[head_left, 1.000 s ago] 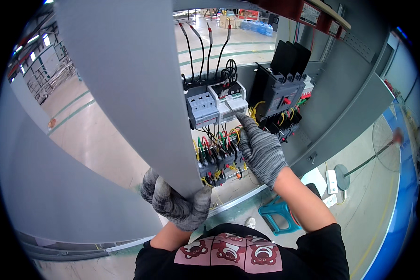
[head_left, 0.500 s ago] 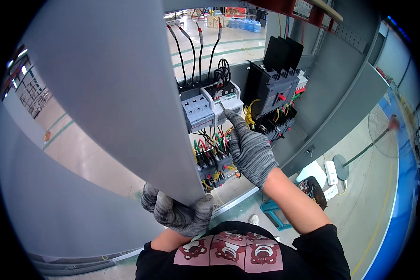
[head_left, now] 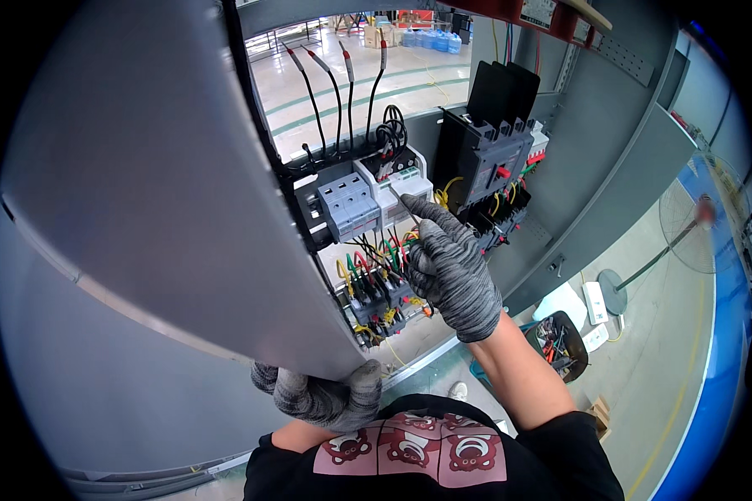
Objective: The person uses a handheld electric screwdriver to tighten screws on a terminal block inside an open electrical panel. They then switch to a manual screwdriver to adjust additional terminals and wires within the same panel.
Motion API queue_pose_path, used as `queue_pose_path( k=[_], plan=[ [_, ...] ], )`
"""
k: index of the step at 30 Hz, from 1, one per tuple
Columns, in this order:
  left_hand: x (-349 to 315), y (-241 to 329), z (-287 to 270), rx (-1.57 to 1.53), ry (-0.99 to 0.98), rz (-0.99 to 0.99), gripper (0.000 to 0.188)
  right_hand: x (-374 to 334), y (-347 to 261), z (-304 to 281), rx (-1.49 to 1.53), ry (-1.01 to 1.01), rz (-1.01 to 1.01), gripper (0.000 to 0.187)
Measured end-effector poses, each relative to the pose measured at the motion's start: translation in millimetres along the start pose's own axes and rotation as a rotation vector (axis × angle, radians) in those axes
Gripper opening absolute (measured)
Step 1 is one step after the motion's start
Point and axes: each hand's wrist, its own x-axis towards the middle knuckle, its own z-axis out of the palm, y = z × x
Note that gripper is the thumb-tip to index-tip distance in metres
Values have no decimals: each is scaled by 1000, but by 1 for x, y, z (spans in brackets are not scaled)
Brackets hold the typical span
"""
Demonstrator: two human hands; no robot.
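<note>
My left hand [head_left: 326, 401], in a grey knit glove, is wrapped round the lower edge of a grey metal cabinet door [head_left: 167, 184]. In a matching glove, my right hand [head_left: 458, 271] is closed on a thin screwdriver [head_left: 409, 212]; its handle is hidden in my palm. The index finger stretches along toward a white rail-mounted module [head_left: 405, 194], and the screwdriver's tip reaches the module's front. Left of that module sits a grey block-shaped device [head_left: 348, 207] with several round holes. Coiled black wires [head_left: 391, 128] rise behind the module.
At the right stands a large moulded-case breaker [head_left: 497, 171] with a red switch. Lower down, small breakers [head_left: 380, 305] carry coloured wires. Black cables [head_left: 348, 75] with red-marked ends stick up. On the floor are a bin of tools [head_left: 560, 342] and a standing fan [head_left: 695, 219].
The door has swung left, showing more of the cabinet's left frame and black wiring. My right hand has turned slightly and shows more of the screwdriver. My left hand keeps its grip.
</note>
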Motion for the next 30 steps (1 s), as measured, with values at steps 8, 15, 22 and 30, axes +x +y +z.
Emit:
queue_pose_path(
  k=[8, 15, 22, 30],
  plan=[
    [11, 3, 13, 35, 104, 20, 60, 2, 7, -12, 7, -88, -63, 37],
    [16, 7, 10, 222, 31, 54, 77, 1, 3, -13, -1323, 157, -317, 41],
    [4, 4, 12, 229, 22, -35, 91, 3, 3, -14, -1621, 83, -403, 47],
    [7, 3, 14, 273, 25, 3, 90, 3, -4, -11, -1850, 59, -347, 60]
  ],
)
